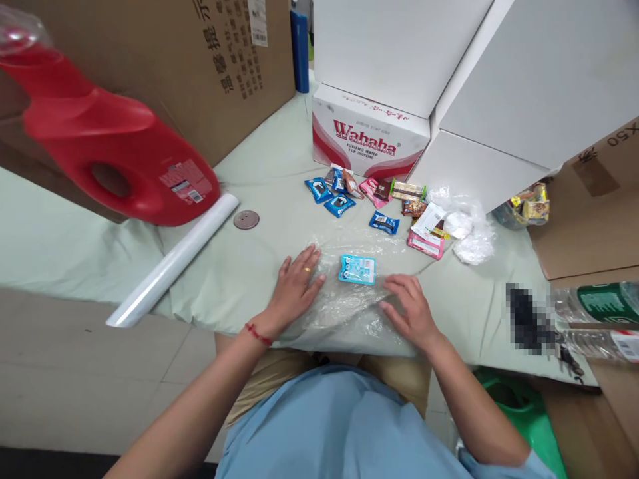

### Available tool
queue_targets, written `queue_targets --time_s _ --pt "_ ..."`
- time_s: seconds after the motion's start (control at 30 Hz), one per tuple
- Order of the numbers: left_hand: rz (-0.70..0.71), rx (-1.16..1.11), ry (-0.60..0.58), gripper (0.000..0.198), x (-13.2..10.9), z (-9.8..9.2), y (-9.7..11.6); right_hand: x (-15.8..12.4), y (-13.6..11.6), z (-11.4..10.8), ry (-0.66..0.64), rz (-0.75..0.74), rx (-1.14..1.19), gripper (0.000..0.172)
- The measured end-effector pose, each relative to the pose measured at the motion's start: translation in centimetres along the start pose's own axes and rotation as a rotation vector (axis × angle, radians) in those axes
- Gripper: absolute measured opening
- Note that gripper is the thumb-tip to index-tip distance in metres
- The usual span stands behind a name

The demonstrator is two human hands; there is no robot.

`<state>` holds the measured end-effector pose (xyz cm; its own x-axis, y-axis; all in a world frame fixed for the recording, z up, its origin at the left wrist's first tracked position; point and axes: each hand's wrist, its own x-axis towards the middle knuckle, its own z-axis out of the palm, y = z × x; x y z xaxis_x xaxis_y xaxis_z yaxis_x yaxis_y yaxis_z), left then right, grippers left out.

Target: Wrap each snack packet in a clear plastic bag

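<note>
A sheet of clear plastic film (344, 309) lies wrinkled on the cloth-covered table in front of me. On the film rests a small flat light-blue packet (357, 269) with white print. My left hand (298, 286) lies flat at the film's left edge, fingers stretched, holding nothing. To the right of the packet, my right hand (408, 307) touches the film with its fingers apart and slightly bent. Neither hand touches the packet. Beyond it sit several wrapped snacks, among them a blue snack packet (384, 223) and a pink packet (425, 245).
At left stand a large red jug (124, 126), a white roll (174, 259) and a brown round disc (246, 219). White boxes, including a Wahaha carton (369, 133), rise behind. Crumpled clear bags (472, 236) lie to the right, with a plastic bottle (599, 303) farther over.
</note>
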<state>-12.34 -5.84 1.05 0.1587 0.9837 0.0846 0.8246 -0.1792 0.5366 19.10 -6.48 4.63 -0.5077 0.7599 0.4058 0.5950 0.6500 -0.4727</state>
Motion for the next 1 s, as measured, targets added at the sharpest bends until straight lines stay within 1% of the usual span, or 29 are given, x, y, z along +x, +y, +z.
queue_targets --time_s 0.03,0.1,0.17,0.2,0.27,0.3,0.33,0.4,0.47,0.57,0.67,0.73,0.8,0.9,1.0 --pt "0.016 -0.022 0.000 0.059 -0.5 -0.3 -0.5 -1.7 -0.5 -0.1 0.006 0.021 0.007 0.041" --pt "0.085 -0.032 -0.023 0.058 -1.8 -1.0 -1.6 -4.9 -1.3 0.2 -0.025 0.055 0.004 0.049" --pt "0.166 -0.017 -0.089 0.060 -2.9 -1.5 -2.9 -7.1 -1.8 0.9 -0.074 0.071 -0.009 0.052" --pt "0.193 -0.009 -0.125 0.062 -3.3 -1.8 -3.5 -7.7 -1.8 1.3 -0.089 0.079 -0.012 0.047" --pt "0.218 0.002 -0.183 0.064 -3.6 -2.2 -4.6 -8.0 -1.7 1.8 -0.090 0.096 -0.001 0.030" --pt "0.226 0.007 -0.205 0.063 -3.5 -2.5 -5.0 -7.7 -1.5 1.9 -0.080 0.101 0.014 0.023" --pt "0.238 0.011 -0.224 0.063 -3.2 -2.7 -5.3 -7.3 -1.3 1.8 -0.074 0.103 0.034 0.020" --pt "0.276 0.022 -0.258 0.063 -2.5 -3.2 -5.7 -6.0 -0.8 1.2 -0.078 0.094 0.079 0.017" --pt "0.319 0.029 -0.279 0.059 -1.7 -3.7 -5.8 -4.5 -0.4 0.2 -0.098 0.082 0.131 0.015" --pt "0.351 0.027 -0.282 0.049 -0.7 -4.1 -5.7 -2.0 0.2 -1.6 -0.129 0.085 0.226 0.014" --pt "0.354 0.025 -0.274 0.043 0.2 -4.3 -5.4 0.5 0.9 -3.2 -0.158 0.140 0.323 0.016" --pt "0.361 0.018 -0.286 0.043 0.8 -4.5 -5.1 2.2 1.8 -3.8 -0.171 0.220 0.382 0.021" --pt "0.375 -0.006 -0.319 0.052 1.6 -4.8 -4.9 3.7 2.8 -4.0 -0.189 0.356 0.463 0.030" --pt "0.391 -0.048 -0.366 0.063 2.7 -5.4 -4.6 5.4 4.3 -3.8 -0.209 0.594 0.624 0.042" --pt "0.402 -0.047 -0.382 0.063 3.4 -5.7 -4.3 6.4 5.4 -3.3 -0.197 0.744 0.745 0.046"
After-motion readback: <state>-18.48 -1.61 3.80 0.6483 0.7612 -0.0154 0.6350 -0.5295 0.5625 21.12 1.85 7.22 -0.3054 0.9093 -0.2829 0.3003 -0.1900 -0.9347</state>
